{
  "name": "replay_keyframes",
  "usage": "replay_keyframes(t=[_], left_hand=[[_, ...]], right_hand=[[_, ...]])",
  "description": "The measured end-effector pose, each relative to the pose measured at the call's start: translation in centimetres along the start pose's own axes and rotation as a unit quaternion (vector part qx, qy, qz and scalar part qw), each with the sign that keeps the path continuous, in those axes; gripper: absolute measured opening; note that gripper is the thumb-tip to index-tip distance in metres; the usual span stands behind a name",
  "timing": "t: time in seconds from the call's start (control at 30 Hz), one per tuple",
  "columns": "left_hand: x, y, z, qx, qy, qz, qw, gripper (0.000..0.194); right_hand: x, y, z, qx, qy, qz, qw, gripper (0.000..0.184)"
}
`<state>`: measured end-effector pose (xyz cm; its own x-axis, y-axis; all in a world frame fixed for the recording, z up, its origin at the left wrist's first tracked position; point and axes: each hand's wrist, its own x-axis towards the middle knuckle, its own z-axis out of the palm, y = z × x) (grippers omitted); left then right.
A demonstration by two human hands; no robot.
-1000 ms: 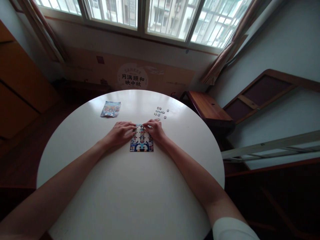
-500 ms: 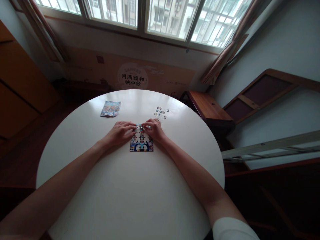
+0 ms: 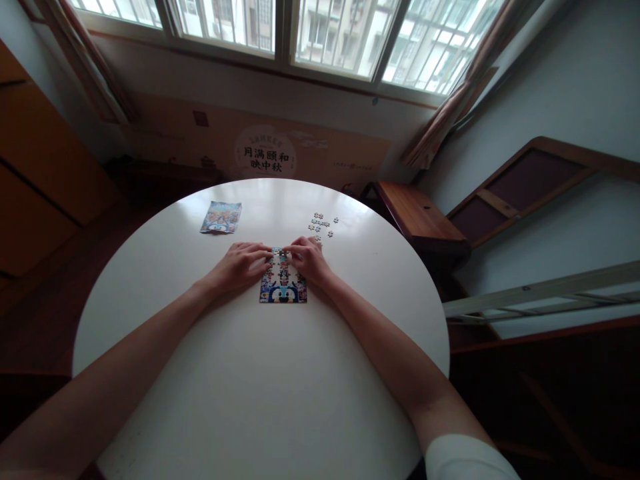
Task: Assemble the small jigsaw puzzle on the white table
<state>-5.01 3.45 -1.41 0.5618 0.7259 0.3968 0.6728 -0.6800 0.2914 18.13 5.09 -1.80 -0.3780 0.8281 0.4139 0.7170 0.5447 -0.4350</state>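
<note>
A small, partly assembled colourful jigsaw puzzle point(image 3: 283, 285) lies in the middle of a round white table point(image 3: 260, 393). My left hand point(image 3: 240, 265) rests flat beside the puzzle's upper left edge, fingers stretched onto it. My right hand point(image 3: 309, 259) sits at the upper right corner with fingers curled, fingertips pressing at the puzzle's top edge. Whether a piece is under those fingertips is hidden. Several loose puzzle pieces point(image 3: 321, 226) lie scattered just beyond my right hand.
A colourful picture card or packet point(image 3: 221, 217) lies at the table's far left. A brown wooden bench point(image 3: 416, 220) stands past the table's right edge, and a leaning wooden frame point(image 3: 525, 180) rests against the right wall. Windows run along the far wall.
My right hand's fingers have crept slightly left along the puzzle's top edge. My left hand has stayed still.
</note>
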Motion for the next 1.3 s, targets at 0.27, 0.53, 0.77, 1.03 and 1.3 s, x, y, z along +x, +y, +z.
replay_keyframes(t=[0.27, 0.53, 0.77, 1.03, 1.3], left_hand=[[0.0, -0.1, 0.1, 0.004, 0.001, 0.004, 1.0, 0.033], [0.0, -0.1, 0.0, 0.002, 0.001, 0.002, 1.0, 0.032], [0.0, 0.1, -0.2, 0.004, -0.004, -0.002, 1.0, 0.034], [0.0, -0.1, 0.1, 0.009, -0.005, 0.0, 1.0, 0.033], [0.0, -0.1, 0.1, 0.0, -0.003, -0.002, 1.0, 0.033]], right_hand=[[0.0, -0.6, -0.4, 0.008, 0.002, 0.002, 1.0, 0.012], [0.1, -0.1, -0.2, 0.1, 0.046, -0.03, 0.993, 0.035], [0.1, 0.1, 0.1, 0.083, 0.036, -0.024, 0.996, 0.027], [0.0, -0.2, -0.3, 0.076, 0.051, -0.006, 0.996, 0.017], [0.0, -0.7, -0.9, 0.117, 0.087, -0.003, 0.989, 0.01]])
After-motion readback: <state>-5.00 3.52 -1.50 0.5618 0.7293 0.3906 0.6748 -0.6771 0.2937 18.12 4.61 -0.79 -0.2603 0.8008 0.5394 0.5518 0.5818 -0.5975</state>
